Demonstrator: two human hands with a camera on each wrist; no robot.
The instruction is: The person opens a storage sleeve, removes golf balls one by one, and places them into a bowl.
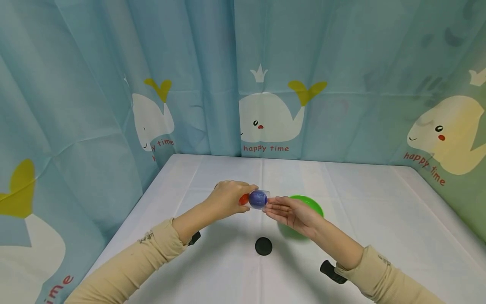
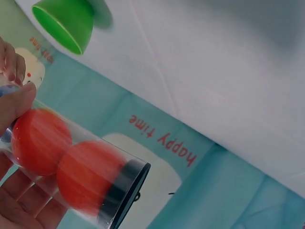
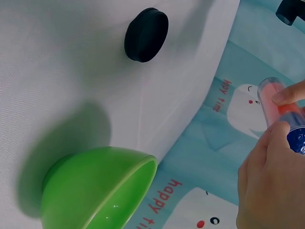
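Observation:
My left hand (image 1: 227,199) grips a clear plastic tube (image 2: 86,169), held on its side above the table. Inside are two red balls (image 2: 40,141), close to the black cap (image 2: 125,191) on one end. A blue ball (image 1: 258,199) sits at the other end, which faces my right hand (image 1: 294,215). The right fingers are extended, their tips right at the tube's mouth beside the blue ball. Below the tube, a round black lid (image 1: 263,246) lies on the table.
A green bowl (image 3: 95,186) stands on the white-covered table (image 1: 228,270), partly behind my right hand in the head view. Blue curtains (image 1: 212,63) with whale prints enclose the table's back and sides. Small black objects (image 1: 333,271) show by both sleeves.

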